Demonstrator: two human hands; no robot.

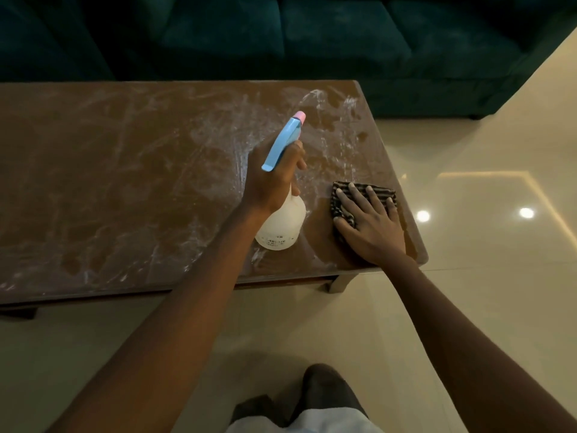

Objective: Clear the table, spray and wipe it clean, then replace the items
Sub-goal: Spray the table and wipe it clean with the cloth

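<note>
A dark green sofa (312,42) runs across 12 o'clock, and pale glossy floor (484,245) fills the view from 3 round to 6 o'clock. Between them the brown surface (109,182) stretches with its long axis from 9 to 3 o'clock, ending in a rounded near corner at about 3. White soapy smears streak most of it, thickest towards the far right corner. A white spray bottle (282,226) with a blue trigger head and pink nozzle tip is held over the right part of the surface. Its long axis tilts from the base at 6 o'clock to the nozzle at about 1, aimed at that far right corner. Whether the base touches the surface I cannot tell. The left hand (274,176) has its fingers curled round the bottle's neck under the trigger head. At 3 o'clock from the bottle, just beside it, a striped dark cloth (339,200) lies folded on the surface near the right edge. The right hand (371,223) rests flat on it with fingers spread and pointing to 11 o'clock. The step looks to be spraying and wiping. The heaviest smears lie at 12 o'clock from the cloth and the rest at 9. The right hand is nearer the far corner, so I judge the wipe would begin away from the person.
</note>
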